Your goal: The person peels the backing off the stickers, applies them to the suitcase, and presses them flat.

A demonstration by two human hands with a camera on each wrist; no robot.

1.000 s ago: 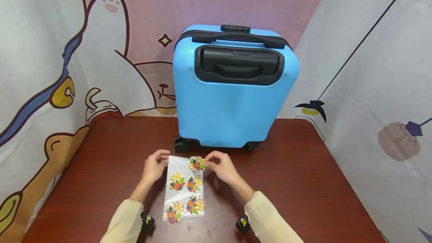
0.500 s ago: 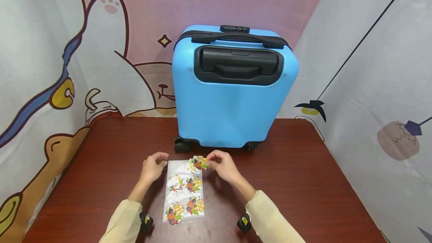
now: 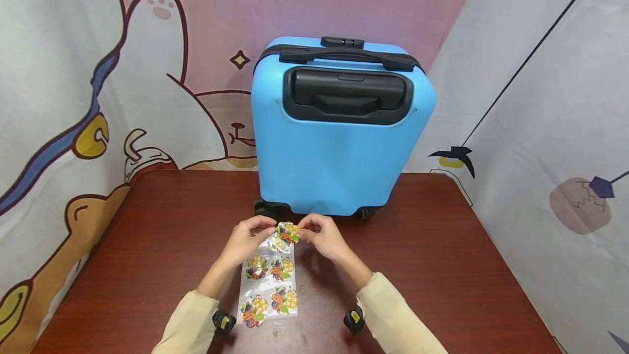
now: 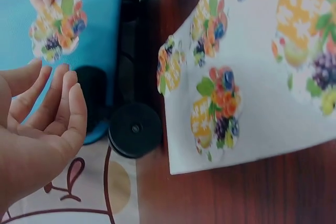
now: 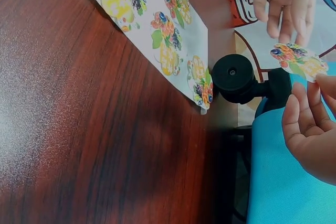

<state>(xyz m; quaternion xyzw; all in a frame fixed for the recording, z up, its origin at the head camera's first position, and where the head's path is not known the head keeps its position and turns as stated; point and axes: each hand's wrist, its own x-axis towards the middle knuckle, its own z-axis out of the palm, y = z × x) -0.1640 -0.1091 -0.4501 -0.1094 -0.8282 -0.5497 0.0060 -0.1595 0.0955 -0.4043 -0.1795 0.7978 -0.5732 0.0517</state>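
Note:
A round fruit-print sticker (image 3: 287,232) is held up over the top end of a white sticker sheet (image 3: 267,283). My right hand (image 3: 321,236) pinches its right edge between thumb and fingertips. My left hand (image 3: 249,239) is at the opposite edge, thumb and index finger closed together there; the left wrist view shows those fingertips (image 4: 35,64) right at the sticker's rim. Several matching stickers lie on the sheet, and another round print shows just under the lifted one. In the right wrist view, both hands meet at the lifted sticker (image 5: 299,60).
Behind the sheet stands a light blue suitcase (image 3: 329,163) with black handles and wheels (image 3: 265,211), close to both hands. The dark red-brown table (image 3: 432,266) carries all of it. A printed cloth (image 3: 206,26) hangs behind and at the sides.
My left hand has moved right from the sheet's upper left corner to the sticker's left edge. The right hand keeps its pinch, and the sticker sits slightly higher.

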